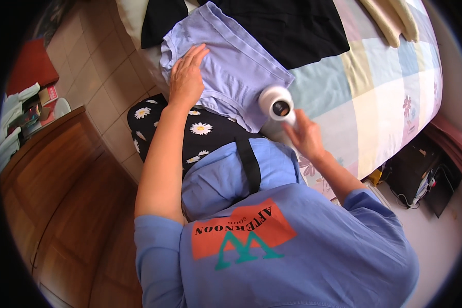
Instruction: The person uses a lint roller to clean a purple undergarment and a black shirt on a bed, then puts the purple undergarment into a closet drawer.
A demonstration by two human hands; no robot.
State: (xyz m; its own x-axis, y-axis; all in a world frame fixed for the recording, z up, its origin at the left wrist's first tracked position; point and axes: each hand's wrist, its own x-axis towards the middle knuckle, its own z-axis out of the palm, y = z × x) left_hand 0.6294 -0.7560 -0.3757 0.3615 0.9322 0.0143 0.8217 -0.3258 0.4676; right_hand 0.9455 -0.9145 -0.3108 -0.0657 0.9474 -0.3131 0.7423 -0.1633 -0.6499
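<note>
A pair of light purple underpants (231,61) lies spread at the bed's edge, its waistband towards the upper right and its lower edge over my lap. My left hand (188,75) rests flat on the fabric near the left leg opening, fingers slightly apart. My right hand (306,134) is closed around the handle of a white round-headed handheld device (276,102), perhaps a fabric shaver. Its head is over the right corner of the underpants, slightly blurred. Whether the head touches the cloth cannot be told.
Black garments (292,30) lie behind the underpants on the checked, flowered bedspread (377,96). A cream fabric item (392,23) is at the top right. On the left stands a wooden cabinet (73,192). A black bag (412,169) with cables sits at the lower right beyond the bed.
</note>
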